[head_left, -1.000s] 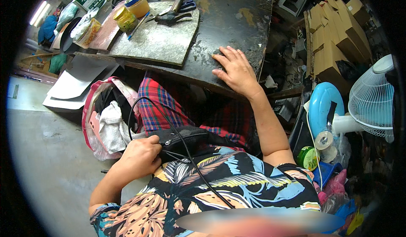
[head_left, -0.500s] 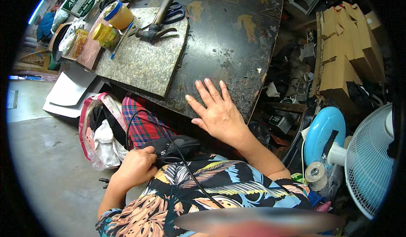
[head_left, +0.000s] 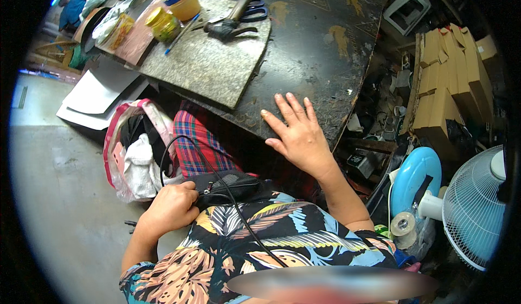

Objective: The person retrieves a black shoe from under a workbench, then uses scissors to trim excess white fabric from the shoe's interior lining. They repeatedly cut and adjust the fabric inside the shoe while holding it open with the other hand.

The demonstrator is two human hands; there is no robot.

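My right hand [head_left: 302,141] lies palm down near the edge of the dark worktable [head_left: 304,76], its fingers spread and nothing in them. My left hand [head_left: 172,205] is curled at my waist beside a black pouch [head_left: 230,184]; its fingertips are hidden, so what it grips, if anything, does not show. A thin black cable [head_left: 230,200] loops over the pouch. Beyond my hands, a grey stone slab [head_left: 217,76] rests on the table. On it are a hammer [head_left: 245,3] with a wooden handle, dark-handled scissors [head_left: 255,13] and a blue pen [head_left: 176,41].
Two lidded jars, one yellow-topped [head_left: 163,24] and one blue-topped [head_left: 183,3], stand at the slab's far left. A bag [head_left: 116,168] with white cloth is at left, by white sheets [head_left: 97,95]. At right are a fan [head_left: 472,209], a blue round object [head_left: 415,179] and stacked cardboard [head_left: 456,76].
The view has shifted, so the table and its items appear farther right and slightly higher. My right hand stays spread on the table, and my left hand stays curled at my waist.
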